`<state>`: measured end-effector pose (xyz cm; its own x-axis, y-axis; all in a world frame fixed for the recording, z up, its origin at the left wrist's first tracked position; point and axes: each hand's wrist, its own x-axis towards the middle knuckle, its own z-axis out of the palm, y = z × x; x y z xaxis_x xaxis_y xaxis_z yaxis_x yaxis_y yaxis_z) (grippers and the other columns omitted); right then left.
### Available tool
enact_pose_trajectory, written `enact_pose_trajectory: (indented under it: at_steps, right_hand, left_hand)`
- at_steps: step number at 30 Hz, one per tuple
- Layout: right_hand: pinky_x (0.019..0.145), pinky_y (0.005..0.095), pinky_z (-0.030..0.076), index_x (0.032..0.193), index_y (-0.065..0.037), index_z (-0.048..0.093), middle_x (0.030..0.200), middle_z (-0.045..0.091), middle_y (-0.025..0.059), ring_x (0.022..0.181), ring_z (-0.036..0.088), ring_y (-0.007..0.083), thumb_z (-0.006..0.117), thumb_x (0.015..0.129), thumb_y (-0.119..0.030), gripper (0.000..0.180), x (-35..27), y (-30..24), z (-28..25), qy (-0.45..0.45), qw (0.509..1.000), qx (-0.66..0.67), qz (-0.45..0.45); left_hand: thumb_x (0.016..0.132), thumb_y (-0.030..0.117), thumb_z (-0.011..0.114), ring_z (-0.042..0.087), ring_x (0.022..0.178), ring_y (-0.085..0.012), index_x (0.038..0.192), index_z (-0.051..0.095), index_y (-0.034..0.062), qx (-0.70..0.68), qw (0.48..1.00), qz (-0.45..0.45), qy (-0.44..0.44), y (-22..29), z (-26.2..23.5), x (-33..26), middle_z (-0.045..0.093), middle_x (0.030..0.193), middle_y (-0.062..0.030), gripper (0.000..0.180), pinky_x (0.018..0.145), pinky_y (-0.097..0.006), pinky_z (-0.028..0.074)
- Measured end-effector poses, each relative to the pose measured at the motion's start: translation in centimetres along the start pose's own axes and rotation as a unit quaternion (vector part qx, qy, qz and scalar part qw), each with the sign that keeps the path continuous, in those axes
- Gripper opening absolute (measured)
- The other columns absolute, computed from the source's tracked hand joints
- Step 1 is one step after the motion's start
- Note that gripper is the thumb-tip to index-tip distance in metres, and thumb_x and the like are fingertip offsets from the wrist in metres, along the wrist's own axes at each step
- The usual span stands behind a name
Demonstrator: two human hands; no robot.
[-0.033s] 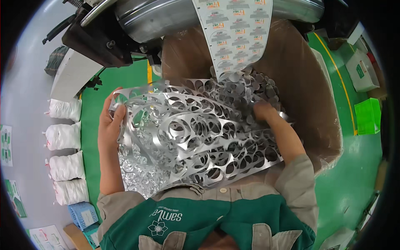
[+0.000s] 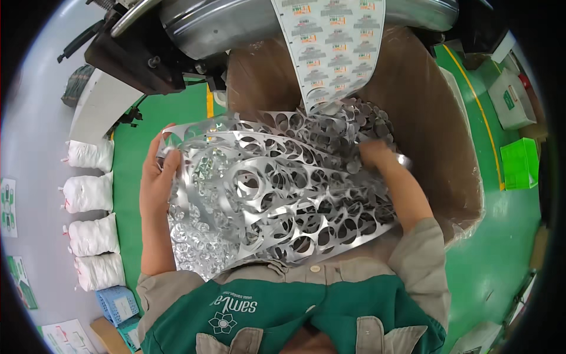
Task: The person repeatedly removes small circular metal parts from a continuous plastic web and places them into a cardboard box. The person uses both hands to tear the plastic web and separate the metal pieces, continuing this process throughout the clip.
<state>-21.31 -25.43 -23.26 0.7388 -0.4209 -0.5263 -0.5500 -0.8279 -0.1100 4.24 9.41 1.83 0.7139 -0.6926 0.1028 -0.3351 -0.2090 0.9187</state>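
Note:
My left hand (image 2: 158, 174) grips the left edge of a silvery foil web (image 2: 277, 171) punched with rows of round holes, thumb on top and fingers behind. The web lies in loose, overlapping layers across the front of me. At its far right, my right hand (image 2: 377, 154) reaches down into a heap of round foil discs (image 2: 365, 118); its fingers are blurred and partly hidden. From above, a printed foil strip (image 2: 339, 53) hangs down to the heap. More crumpled punched foil (image 2: 197, 242) is bunched below my left hand.
A large box lined with brown plastic (image 2: 436, 135) surrounds the discs. Over its far side is a metal roller (image 2: 224, 26) with a dark machine bracket (image 2: 132, 59). White bags (image 2: 88, 192) line the left; a bright green crate (image 2: 520, 164) stands at the right.
My right hand has shifted slightly up at the disc heap, and the right part of the punched web has sagged toward me. My left hand stays almost in place.

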Motion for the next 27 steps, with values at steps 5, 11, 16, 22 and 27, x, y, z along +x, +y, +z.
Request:
enact_pose_trajectory:
  at_steps: [5,11,16,22,27]
  right_hand:
    - [0.075,0.028,0.044,0.101,0.0,0.058,0.093,0.06,0.0096,0.084,0.056,0.0173,0.07,0.066,-0.025,0.045,-7.1,-0.1,-14.3,0.086,0.94,0.284,-0.167]
    - [0.082,0.0334,0.049,0.122,-0.002,0.045,0.11,0.057,0.0073,0.098,0.057,0.015,0.059,0.086,-0.03,0.048,-7.9,-1.0,-13.0,-0.011,0.309,0.856,-0.413]
    - [0.09,0.037,0.041,0.122,-0.002,0.045,0.113,0.056,0.019,0.105,0.054,0.0287,0.07,0.072,-0.034,0.065,0.7,1.3,-1.4,0.126,0.93,0.345,0.035]
    - [0.081,0.038,0.047,0.101,-0.001,0.06,0.102,0.061,0.02,0.099,0.057,0.0328,0.073,0.062,-0.033,0.052,-3.2,3.5,-1.5,-0.009,0.999,-0.037,0.034]
    - [0.079,0.0308,0.048,0.11,0.001,0.052,0.103,0.061,0.0111,0.092,0.06,0.0216,0.067,0.074,-0.028,0.049,-9.5,-1.7,-17.1,0.115,0.777,0.537,-0.306]
  left_hand:
    - [0.082,0.007,0.054,0.045,0.071,-0.0047,0.124,0.048,0.0033,0.068,0.997,0.012,-0.027,1.2,1.2,-1.1,0.049,0.111,-0.0059,0.042,0.062,-0.017,0.039]
    - [0.072,0.017,0.064,0.058,0.072,-0.0149,0.108,0.056,-0.0085,0.004,0.98,0.127,-0.151,6.2,0.2,-4.2,0.062,0.097,-0.0129,0.045,0.064,-0.02,0.041]
    - [0.066,0.011,0.064,0.053,0.054,-0.0158,0.097,0.061,-0.0061,-0.325,0.856,0.298,-0.269,4.6,-6.0,-5.1,0.062,0.075,-0.0122,0.036,0.063,-0.024,0.043]
    - [0.064,0.008,0.064,0.05,0.047,-0.0156,0.092,0.063,-0.0046,-0.371,0.851,0.269,-0.257,3.5,-1.7,-2.6,0.06,0.067,-0.0106,0.031,0.064,-0.028,0.043]
    - [0.063,0.003,0.063,0.044,0.041,-0.0155,0.087,0.067,-0.001,-0.237,0.8,0.321,-0.447,7.9,2.3,-1.2,0.053,0.054,-0.0041,0.025,0.073,-0.035,0.042]
